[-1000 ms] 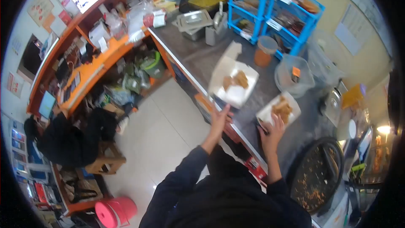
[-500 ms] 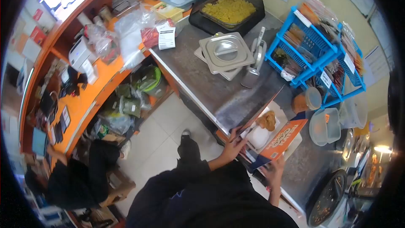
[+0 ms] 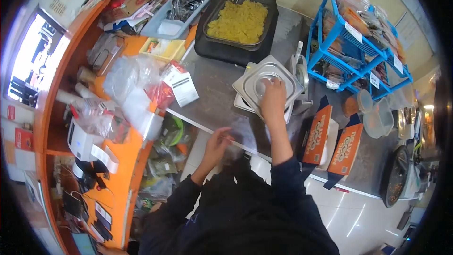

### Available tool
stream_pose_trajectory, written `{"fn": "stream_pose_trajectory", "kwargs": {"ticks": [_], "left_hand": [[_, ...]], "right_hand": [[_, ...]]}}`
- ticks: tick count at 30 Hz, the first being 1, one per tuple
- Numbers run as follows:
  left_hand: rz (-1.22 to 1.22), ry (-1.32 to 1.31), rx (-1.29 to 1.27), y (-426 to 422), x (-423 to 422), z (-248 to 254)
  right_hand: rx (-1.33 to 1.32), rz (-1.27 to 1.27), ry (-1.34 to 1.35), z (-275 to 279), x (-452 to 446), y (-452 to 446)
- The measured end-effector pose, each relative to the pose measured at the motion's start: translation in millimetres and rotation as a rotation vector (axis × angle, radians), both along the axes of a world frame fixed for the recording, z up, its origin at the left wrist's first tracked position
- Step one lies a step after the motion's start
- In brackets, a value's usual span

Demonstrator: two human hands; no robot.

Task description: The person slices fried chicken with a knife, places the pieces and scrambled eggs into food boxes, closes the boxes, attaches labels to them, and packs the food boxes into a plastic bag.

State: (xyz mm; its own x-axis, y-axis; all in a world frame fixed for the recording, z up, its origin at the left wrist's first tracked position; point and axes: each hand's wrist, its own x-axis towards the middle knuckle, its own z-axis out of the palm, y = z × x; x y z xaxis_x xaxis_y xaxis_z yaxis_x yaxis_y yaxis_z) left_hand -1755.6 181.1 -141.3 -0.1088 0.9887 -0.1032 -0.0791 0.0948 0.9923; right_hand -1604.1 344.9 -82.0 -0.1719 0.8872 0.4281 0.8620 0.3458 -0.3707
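Note:
My right hand (image 3: 275, 97) reaches over the counter, its fingers closed around the recessed handle of a square steel lid (image 3: 289, 82). That lid lies over a second steel piece, mostly hidden beneath it. A pair of metal tongs (image 3: 302, 73) rests just right of the lid. Near the counter's front edge my left hand (image 3: 218, 147) hovers with loosely bent fingers and nothing in it. Two orange and blue printed food boxes (image 3: 317, 134) (image 3: 348, 148) stand side by side to the right, their contents mostly hidden.
A pan of yellow food (image 3: 238, 23) sits at the back of the steel counter. Blue basket racks (image 3: 351, 61) with packets and clear plastic tubs (image 3: 379, 120) stand to the right. Plastic bags and a printer (image 3: 82, 141) occupy the orange desk. Another person's hand (image 3: 111, 250) shows at lower left.
Both hands have left the food box. My right hand has moved to the steel lid, and my left hand now hangs before the counter. The view has turned left.

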Motion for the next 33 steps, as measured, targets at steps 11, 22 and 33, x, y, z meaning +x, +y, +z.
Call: {"fn": "stream_pose_trajectory", "kwargs": {"ticks": [11, 22, 33], "left_hand": [[0.448, 0.083, 0.070, 25.6, -87.9, 80.9], [0.194, -0.112, 0.088, 77.2, -159.1, 107.3], [-0.606, -0.209, -0.162, 154.2, -68.8, 1.2]], "right_hand": [[0.013, 0.318, 0.115, 32.1, -62.0, 6.9], [-0.283, 0.259, -0.231, -77.9, -165.8, 12.4], [-0.433, -0.333, -0.489, -14.9, -4.6, 14.0]]}}
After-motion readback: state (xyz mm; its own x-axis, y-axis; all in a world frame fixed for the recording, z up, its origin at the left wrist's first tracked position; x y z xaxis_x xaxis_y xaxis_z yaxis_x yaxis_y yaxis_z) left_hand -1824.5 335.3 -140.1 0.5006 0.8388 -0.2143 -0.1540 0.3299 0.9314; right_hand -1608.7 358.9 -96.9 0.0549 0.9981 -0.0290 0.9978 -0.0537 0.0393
